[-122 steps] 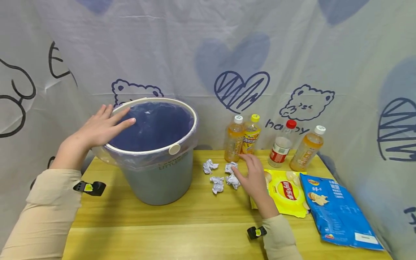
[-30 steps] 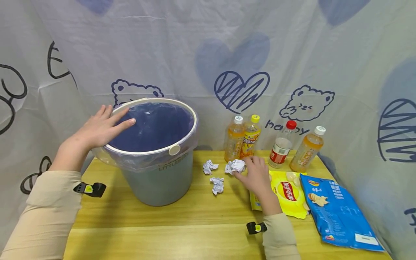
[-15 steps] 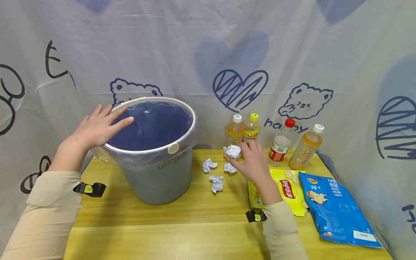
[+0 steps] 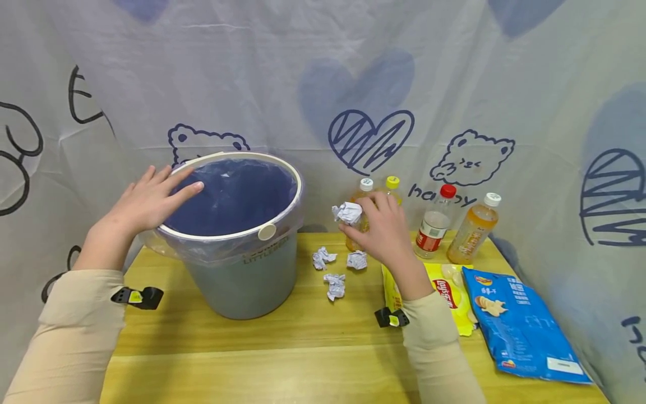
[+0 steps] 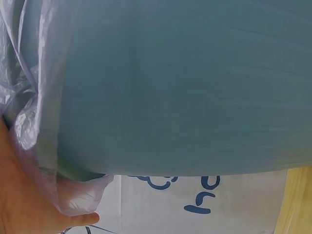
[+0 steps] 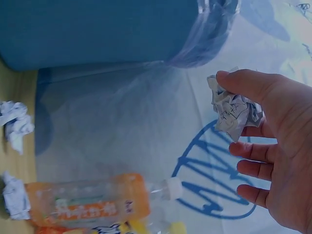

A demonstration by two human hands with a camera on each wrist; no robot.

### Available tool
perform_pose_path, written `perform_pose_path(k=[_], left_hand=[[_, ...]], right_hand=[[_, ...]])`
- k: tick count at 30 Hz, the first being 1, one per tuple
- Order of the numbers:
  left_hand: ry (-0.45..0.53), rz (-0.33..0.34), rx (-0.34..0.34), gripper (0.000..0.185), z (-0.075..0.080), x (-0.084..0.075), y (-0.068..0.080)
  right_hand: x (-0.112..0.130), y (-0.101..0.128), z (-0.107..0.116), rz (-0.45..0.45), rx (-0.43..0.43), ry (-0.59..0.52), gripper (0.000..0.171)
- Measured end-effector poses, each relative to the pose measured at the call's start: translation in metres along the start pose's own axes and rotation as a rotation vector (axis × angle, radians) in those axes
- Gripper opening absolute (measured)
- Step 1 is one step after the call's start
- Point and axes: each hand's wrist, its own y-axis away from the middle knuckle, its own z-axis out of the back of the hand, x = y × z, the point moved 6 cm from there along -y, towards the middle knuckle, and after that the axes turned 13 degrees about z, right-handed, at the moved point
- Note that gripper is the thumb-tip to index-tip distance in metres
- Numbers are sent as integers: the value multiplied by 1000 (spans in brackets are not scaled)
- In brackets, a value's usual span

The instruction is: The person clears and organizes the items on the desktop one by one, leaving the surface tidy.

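Observation:
Between thumb and fingers, my right hand (image 4: 381,230) pinches a crumpled paper ball (image 4: 347,212), raised in front of the bottles at the back. In the right wrist view the paper ball (image 6: 235,109) shows pen marks, and the other fingers stay loosely spread. My left hand (image 4: 146,202) lies with straight fingers over the left rim of a grey-green trash can (image 4: 247,280) lined with a clear plastic bag (image 5: 34,122). Three more paper balls rest on the table: one by the can (image 4: 323,258), one nearer the front (image 4: 335,287), one to the right (image 4: 356,260).
Behind the right hand stand an orange drink bottle (image 4: 365,184) and a yellow-capped bottle (image 4: 392,182). Further right are a red-capped bottle (image 4: 432,230) and a white-capped orange bottle (image 4: 473,230). Yellow (image 4: 461,314) and blue (image 4: 525,331) chip bags lie on the wooden table (image 4: 242,359).
The right hand has taken hold of a paper ball from the cluster, lifted it and carried it slightly left. The left hand stays at the can's rim.

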Motion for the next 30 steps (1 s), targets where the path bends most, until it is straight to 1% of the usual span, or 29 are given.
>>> perform_pose_path(k=[9,13,17,21,27,30], left_hand=[[8,0,-5,82,-3,2,-2],[14,-1,-7,81,-2,3,-2],[17,-3,-9,81,0,2,-2],[16,-2,-9,81,0,1,-2],[12,-5,-10,81,0,0,-1],[11,-5,-8,81,0,-1,-1]], right_hand=[[13,-21,17,44,-37,-22,53],[17,-32,23,52,-51,-30,53],[24,-45,29,86,-82,-22,52],[30,-56,31,119,-104,-23,52],[36,-68,31,149,-122,-6,54],[38,-74,30,153,-119,-15,55]])
